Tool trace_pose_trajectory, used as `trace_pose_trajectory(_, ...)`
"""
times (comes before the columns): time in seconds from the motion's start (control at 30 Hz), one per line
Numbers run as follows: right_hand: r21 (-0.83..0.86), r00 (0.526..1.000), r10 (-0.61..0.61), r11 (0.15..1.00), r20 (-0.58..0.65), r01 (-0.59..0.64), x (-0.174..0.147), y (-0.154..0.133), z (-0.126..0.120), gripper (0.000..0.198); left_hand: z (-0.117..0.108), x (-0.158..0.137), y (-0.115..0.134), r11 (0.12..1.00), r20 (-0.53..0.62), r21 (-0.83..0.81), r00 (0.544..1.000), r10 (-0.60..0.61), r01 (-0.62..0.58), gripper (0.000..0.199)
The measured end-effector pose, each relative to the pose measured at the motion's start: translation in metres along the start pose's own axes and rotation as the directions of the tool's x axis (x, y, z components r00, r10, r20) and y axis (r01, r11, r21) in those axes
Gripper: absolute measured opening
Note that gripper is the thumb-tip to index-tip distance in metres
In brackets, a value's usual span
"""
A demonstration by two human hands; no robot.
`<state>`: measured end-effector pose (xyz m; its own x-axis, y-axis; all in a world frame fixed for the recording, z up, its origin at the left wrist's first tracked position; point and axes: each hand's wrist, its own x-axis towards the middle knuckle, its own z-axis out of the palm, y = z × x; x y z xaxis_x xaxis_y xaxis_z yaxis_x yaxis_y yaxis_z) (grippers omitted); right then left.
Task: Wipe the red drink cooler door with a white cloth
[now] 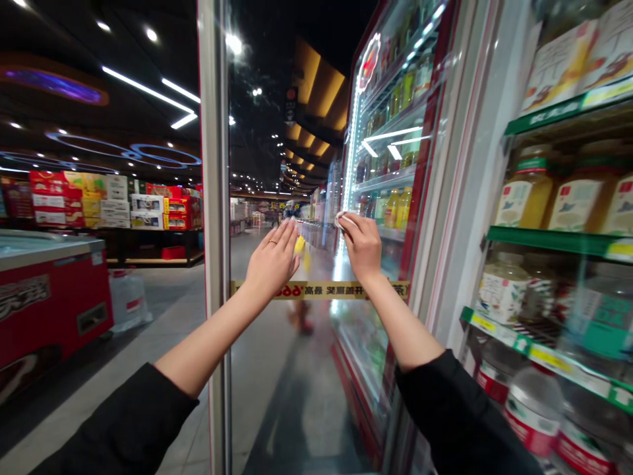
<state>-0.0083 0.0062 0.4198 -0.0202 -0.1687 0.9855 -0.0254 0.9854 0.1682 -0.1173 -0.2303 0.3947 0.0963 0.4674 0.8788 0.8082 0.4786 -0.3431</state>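
Observation:
My left hand [274, 258] lies flat with fingers stretched out toward the glass door [277, 369] of a drink cooler. A small yellow patch [299, 245] shows beside its fingers; whether it is under the hand or beyond the glass I cannot tell. To the right, my right hand [363, 245] is closed, its fingers bent around a small crumpled white cloth [340, 219] close to the same pane. Just below both hands, a yellow strip with printed characters [341, 290] runs across the door, its writing seen reversed.
On the right, cooler shelves with green price rails [548, 239] hold bottled drinks [525, 188]. The door's metal frame [213, 198] stands upright at left. Beyond it are a red chest freezer [54, 310], wrapped water jugs [127, 297] and stacked boxes [116, 198].

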Motion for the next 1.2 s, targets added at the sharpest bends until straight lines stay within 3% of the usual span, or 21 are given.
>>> trace_pose_trajectory(0.07,0.011,1.000,0.004,1.000,-0.001,-0.004,-0.001,-0.001,0.000,0.036,0.001,0.000,-0.001,1.000,-0.007,-0.007,1.000,-0.006,0.005,0.076)
trace_pose_trajectory(0.23,0.028,0.981,-0.109,0.994,0.161,0.106,-0.024,0.005,-0.020,0.034,0.006,0.000,0.003,0.999,-0.061,-0.032,0.998,-0.022,0.020,0.079)
trace_pose_trajectory(0.33,-0.022,0.995,-0.029,0.999,0.097,0.031,-0.019,0.017,-0.028,0.033,0.009,-0.001,0.005,0.999,-0.076,-0.044,0.997,-0.032,0.029,0.077)
trace_pose_trajectory(0.47,-0.021,1.000,0.026,0.999,0.010,-0.026,0.004,0.014,-0.016,0.034,0.008,-0.001,0.008,0.998,-0.070,-0.044,0.996,-0.048,0.045,0.074)
trace_pose_trajectory(0.67,0.025,0.975,-0.114,0.993,0.190,0.112,-0.012,-0.004,-0.014,0.035,0.012,-0.001,0.013,0.997,-0.066,-0.054,0.996,-0.064,0.061,0.081)
trace_pose_trajectory(0.73,0.013,0.981,-0.101,0.995,0.167,0.100,-0.017,0.005,-0.022,0.035,0.015,-0.001,0.014,0.997,-0.080,-0.052,0.995,-0.065,0.061,0.085)
trace_pose_trajectory(0.83,-0.038,1.000,-0.005,0.999,-0.007,0.004,-0.009,0.022,-0.025,0.032,0.015,0.000,0.016,0.998,-0.099,-0.034,0.993,-0.064,0.061,0.089)
trace_pose_trajectory(0.93,-0.028,0.995,0.045,0.998,-0.087,-0.047,0.007,0.026,-0.016,0.033,0.007,0.003,0.023,0.993,-0.020,0.021,0.993,-0.113,0.113,0.083)
trace_pose_trajectory(1.03,0.015,1.000,0.008,1.000,-0.020,-0.008,0.015,0.017,-0.008,0.036,-0.007,0.011,0.038,0.982,0.112,0.086,0.978,-0.177,0.168,0.071)
trace_pose_trajectory(1.2,0.022,0.996,-0.038,0.999,0.080,0.037,-0.004,0.010,-0.020,0.036,-0.013,0.031,0.074,0.993,0.207,0.056,0.972,-0.111,0.102,0.069)
